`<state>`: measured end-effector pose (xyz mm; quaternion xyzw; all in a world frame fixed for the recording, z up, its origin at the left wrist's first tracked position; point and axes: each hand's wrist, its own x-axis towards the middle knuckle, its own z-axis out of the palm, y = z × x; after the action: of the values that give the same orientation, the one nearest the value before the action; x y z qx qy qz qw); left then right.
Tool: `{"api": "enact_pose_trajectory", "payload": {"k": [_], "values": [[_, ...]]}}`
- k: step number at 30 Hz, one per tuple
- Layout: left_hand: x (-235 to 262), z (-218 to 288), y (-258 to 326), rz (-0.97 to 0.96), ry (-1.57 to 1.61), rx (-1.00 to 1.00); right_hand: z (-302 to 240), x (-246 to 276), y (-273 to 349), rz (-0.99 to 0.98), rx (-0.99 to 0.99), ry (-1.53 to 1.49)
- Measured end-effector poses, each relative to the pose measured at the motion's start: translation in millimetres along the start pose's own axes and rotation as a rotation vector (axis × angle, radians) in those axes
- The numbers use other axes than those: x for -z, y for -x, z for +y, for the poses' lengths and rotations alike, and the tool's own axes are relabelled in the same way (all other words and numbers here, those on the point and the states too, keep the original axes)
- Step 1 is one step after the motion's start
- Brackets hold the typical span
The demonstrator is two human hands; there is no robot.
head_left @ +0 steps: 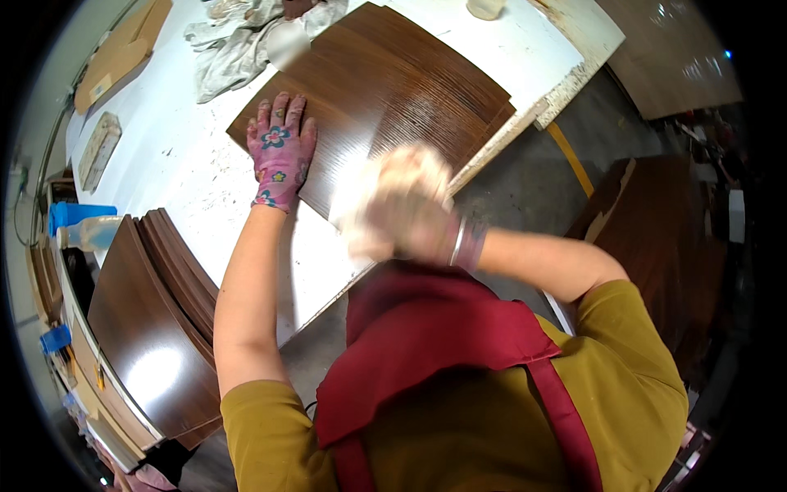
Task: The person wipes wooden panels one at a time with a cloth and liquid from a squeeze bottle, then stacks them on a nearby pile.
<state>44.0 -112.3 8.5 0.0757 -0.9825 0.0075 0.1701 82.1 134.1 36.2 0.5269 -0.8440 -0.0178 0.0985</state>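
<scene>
A dark brown wood-grain panel point(361, 90) lies on the white worktable point(201, 156), with further panel edges showing beneath it on the right. My left hand point(280, 148), in a pink flowered glove, rests flat on the panel's left corner with the fingers stretched out. In my gloved right hand point(414, 225) is a pale cloth point(402, 176), blurred by motion, at the panel's near edge. The fingers of that hand are closed on the cloth. A wet-looking sheen marks the panel beside the cloth.
A stack of brown panels point(147, 320) stands at the left, near a clear bottle point(90, 233) and a blue container point(78, 215). Crumpled rags point(234, 49) lie at the back. A jar point(485, 8) stands at the far edge. More dark panels point(656, 238) are at the right.
</scene>
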Motion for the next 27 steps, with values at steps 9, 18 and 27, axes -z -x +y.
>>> {"api": "enact_pose_trajectory", "payload": {"k": [9,18,27], "values": [[-1,2,-7,0.023,0.007,-0.009,78,-8,53,0.342,-0.381,-0.064],[-2,1,2,-0.022,-0.004,0.001,58,11,27,0.176,-0.387,-0.444],[-2,-1,2,-0.021,0.033,0.000,-46,17,2,-0.028,0.157,-0.413]]}}
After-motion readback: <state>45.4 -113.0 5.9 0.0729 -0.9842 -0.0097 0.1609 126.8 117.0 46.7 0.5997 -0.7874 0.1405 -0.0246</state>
